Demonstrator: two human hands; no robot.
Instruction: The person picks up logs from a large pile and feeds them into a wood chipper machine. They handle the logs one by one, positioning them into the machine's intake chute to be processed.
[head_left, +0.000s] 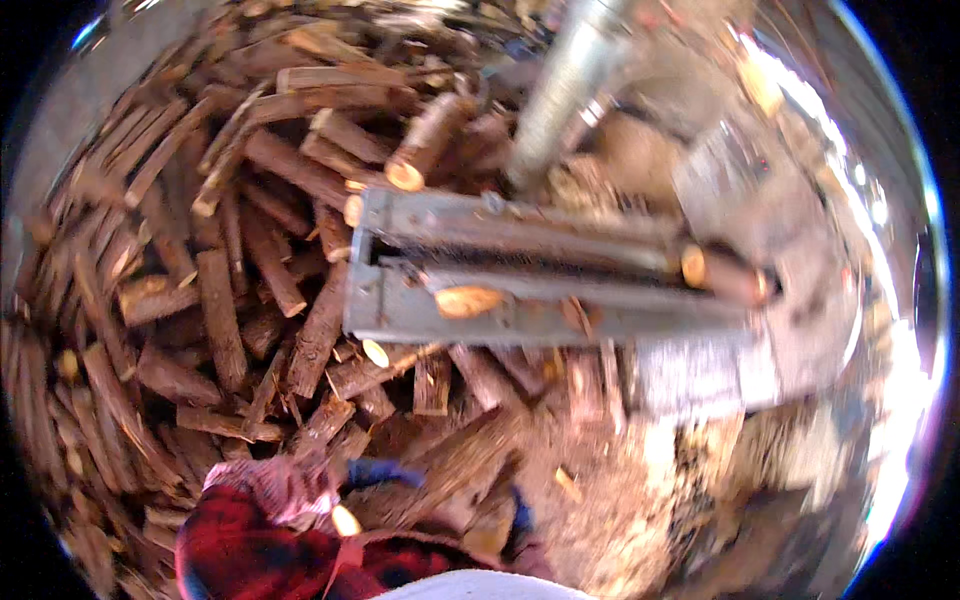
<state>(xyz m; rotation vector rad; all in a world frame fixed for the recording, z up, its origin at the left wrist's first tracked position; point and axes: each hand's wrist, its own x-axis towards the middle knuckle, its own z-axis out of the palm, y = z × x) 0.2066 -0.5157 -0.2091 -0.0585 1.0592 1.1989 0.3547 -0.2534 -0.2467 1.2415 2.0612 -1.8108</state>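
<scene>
A thick piece of firewood (pixel 465 465) with rough brown bark lies slantwise between my hands, low in the head view. My left hand (pixel 385 473), in a blue glove below a patterned cuff, grips it from the left, the fingers laid over its bark. On its other side my right hand (pixel 522 512), also gloved in blue, is closed against the wood; much of it is hidden and blurred. Ahead stands a long grey metal log splitter beam (pixel 420 318). A split slab of pale wood (pixel 468 301) rests on it, and a short round log (pixel 722 275) sits at its right end.
A large heap of split logs (pixel 220 310) spreads over the left and far side. A grey metal post (pixel 568 85) rises behind the beam. Wood chips litter the brown ground (pixel 575 515) at the right. A pale, board-like surface (pixel 695 375) lies beside the beam's right part.
</scene>
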